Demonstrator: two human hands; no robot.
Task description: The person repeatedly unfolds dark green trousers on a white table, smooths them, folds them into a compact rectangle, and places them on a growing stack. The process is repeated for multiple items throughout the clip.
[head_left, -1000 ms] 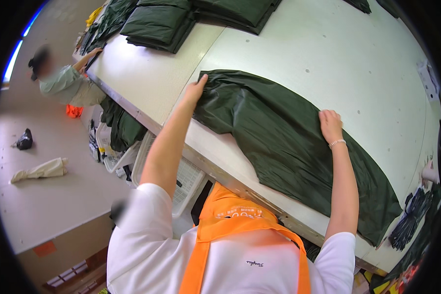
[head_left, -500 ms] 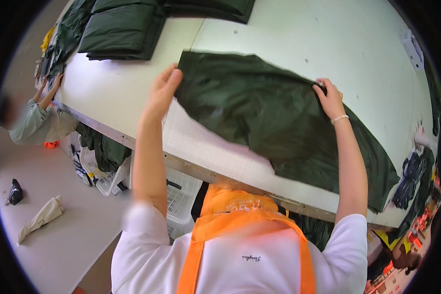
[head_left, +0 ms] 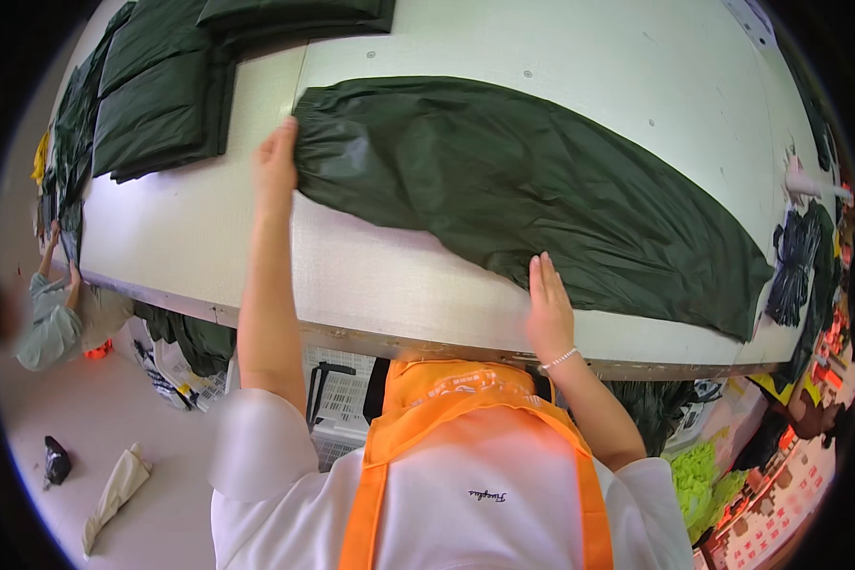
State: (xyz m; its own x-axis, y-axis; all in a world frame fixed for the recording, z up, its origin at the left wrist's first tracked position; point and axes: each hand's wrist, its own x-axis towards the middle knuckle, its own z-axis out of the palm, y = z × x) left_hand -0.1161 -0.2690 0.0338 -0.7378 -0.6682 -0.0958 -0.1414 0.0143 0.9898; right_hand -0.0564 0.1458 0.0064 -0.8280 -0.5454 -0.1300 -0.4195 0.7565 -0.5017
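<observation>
A dark green, smooth-looking garment, shaped like trousers folded lengthwise, lies stretched out across the white table. Its left end is gathered, as if by elastic, and the cloth is lightly creased. At that end my left hand has its fingers closed on the edge. My right hand rests at the near edge of the cloth, around the middle, with its fingers straight and close together, the tips on the fabric.
Folded dark green garments are stacked at the far left. Another person stands beyond them at the table's left end. A bundle of dark strips lies at the right end. White baskets stand under the table edge.
My right hand has come off the far edge and moved toward me to the near edge. The garment lies flatter, its left end shifted left with my left hand.
</observation>
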